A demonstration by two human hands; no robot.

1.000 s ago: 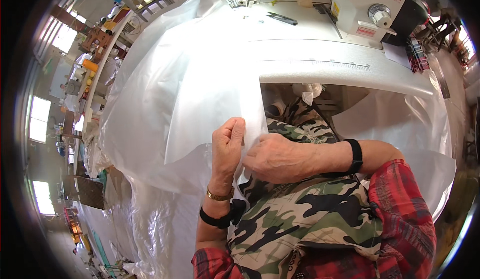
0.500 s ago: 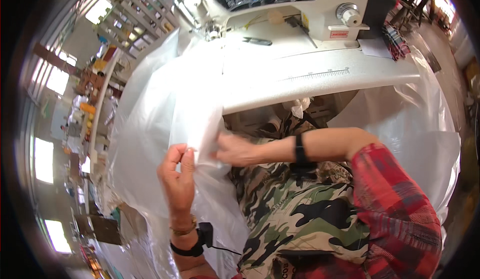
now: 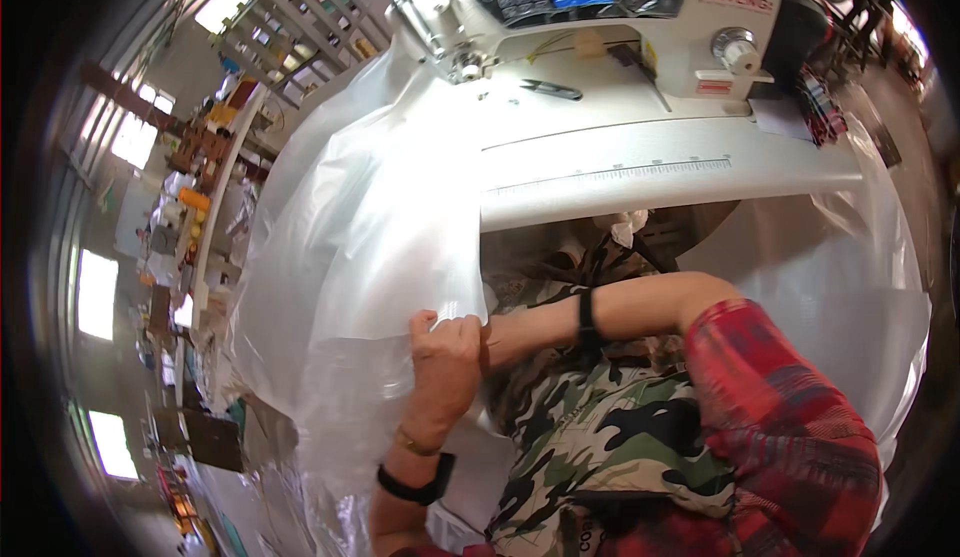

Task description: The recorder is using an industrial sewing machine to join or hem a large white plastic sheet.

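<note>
A large translucent white plastic sheet (image 3: pixel 400 217) drapes over the left end of the sewing machine's bed and down toward my lap. My left hand (image 3: pixel 445 367) is closed on its near edge, fingers curled over the plastic. Close against it, my right hand (image 3: pixel 508 339) reaches in from the right at the sheet's near corner. Its fingers are hidden behind my left hand, so their grip does not show. The white sewing machine (image 3: pixel 690 47) stands ahead, its needle area (image 3: pixel 465 65) beside the sheet's far part.
Small dark thread snips (image 3: pixel 551 89) lie on the machine bed (image 3: pixel 670 162), which has a ruler scale along its front. More plastic sheeting (image 3: pixel 840 267) hangs at the right. A cluttered long table (image 3: pixel 225 172) stands at the far left.
My left hand has moved right and slightly down, now gripping the sheet's edge from above. My right hand has come in against it. The sheet lies more spread out, and the whole view has shifted.
</note>
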